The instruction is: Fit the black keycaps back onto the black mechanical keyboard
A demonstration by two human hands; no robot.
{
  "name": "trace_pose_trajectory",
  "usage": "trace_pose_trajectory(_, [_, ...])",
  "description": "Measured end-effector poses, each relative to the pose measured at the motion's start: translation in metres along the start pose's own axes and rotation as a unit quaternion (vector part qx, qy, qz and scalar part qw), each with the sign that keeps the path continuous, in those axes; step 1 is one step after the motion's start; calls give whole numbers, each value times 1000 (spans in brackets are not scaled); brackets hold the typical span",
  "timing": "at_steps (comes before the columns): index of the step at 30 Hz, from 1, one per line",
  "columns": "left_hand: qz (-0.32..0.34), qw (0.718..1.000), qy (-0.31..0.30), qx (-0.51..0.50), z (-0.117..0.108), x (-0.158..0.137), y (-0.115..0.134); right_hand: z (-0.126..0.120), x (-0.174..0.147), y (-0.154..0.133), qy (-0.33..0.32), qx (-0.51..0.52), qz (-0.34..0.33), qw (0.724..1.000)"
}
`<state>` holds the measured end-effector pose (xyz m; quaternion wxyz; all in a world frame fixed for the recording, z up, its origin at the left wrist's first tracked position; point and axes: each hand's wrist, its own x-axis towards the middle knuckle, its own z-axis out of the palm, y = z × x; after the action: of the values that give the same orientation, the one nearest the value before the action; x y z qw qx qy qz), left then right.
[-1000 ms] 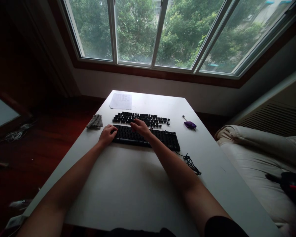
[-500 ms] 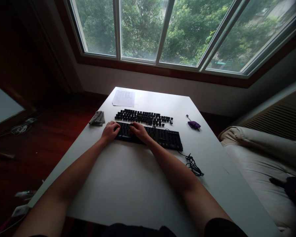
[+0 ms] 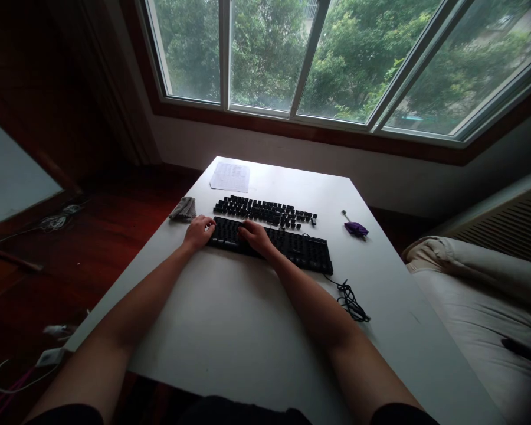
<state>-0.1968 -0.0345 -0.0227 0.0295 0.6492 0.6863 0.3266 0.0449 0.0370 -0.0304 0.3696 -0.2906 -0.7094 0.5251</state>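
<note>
Near the frame's centre, the left hand (image 3: 199, 231) is grasping the left end of a black keyboard (image 3: 300, 249); the right hand (image 3: 255, 237) is curling over it, its grip impossible to tell. The keyboard's long axis is running left to right, dipping rightward, its top looking dark and studded. Loose keycaps (image 3: 262, 208) are sitting just above on the bench (image 3: 230, 313).
</note>
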Motion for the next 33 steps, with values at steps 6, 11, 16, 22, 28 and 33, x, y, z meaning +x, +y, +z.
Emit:
trace_pose_trajectory(6, [-19, 999, -13, -44, 5, 2, -7, 2, -1, -4, 9, -31, -4, 999])
trace_pose_trajectory(11, [-23, 991, -47, -122, 1, 5, -25, 15, 2, -15, 19, -32, -9, 999])
trace_pose_trajectory(16, [-19, 978, -89, -189, -3, 10, -42, 43, 10, -36, -5, -78, -46, 996])
trace_pose_trajectory(22, [-15, 973, -84, -214, -5, 10, -47, 71, 35, -47, -8, -186, -71, 980])
trace_pose_trajectory(28, [2, 977, -88, -196, -10, 8, -43, 81, 62, -34, -76, -158, -26, 984])
trace_pose_trajectory(33, [-1, 980, -77, -182, -11, 10, -44, 82, 62, -35, -152, -140, -54, 977])
